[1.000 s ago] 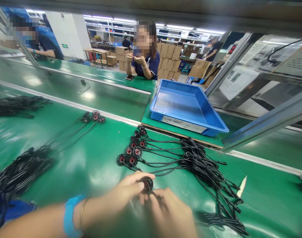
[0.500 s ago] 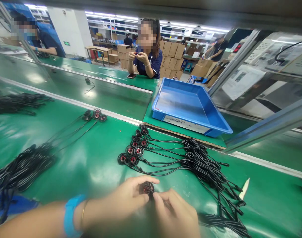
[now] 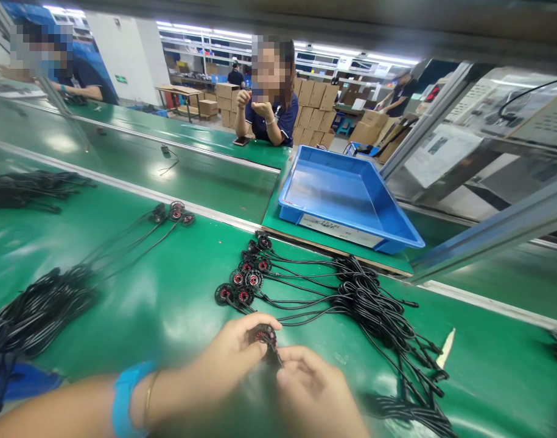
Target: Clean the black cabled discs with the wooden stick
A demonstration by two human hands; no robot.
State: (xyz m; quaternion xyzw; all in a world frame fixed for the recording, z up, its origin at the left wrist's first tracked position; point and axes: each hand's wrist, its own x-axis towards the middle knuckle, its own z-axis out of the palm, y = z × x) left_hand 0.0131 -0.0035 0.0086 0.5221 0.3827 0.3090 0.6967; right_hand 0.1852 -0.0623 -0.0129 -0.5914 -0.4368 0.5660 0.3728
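Note:
Low in the view, my left hand (image 3: 227, 356) pinches a small round black part with red inside (image 3: 264, 334), which trails a black cable. My right hand (image 3: 312, 389) is closed beside it, fingers on the same part's cable end. A blue band sits on my left wrist (image 3: 125, 398). Just beyond my hands lies a row of several like round parts (image 3: 244, 280), their black cables running right into a tangled bundle (image 3: 378, 310) on the green belt (image 3: 168, 304).
A blue tray (image 3: 346, 201) stands on the divider ahead. More cable bundles lie at the left (image 3: 36, 313) and far left (image 3: 27, 188), with three round parts (image 3: 175, 214) between. A person (image 3: 269, 103) sits across the line; another is at the far left.
My hands have kept working the round part, turning it slightly between the fingers. The view has shifted a little; the parts on the belt stay put.

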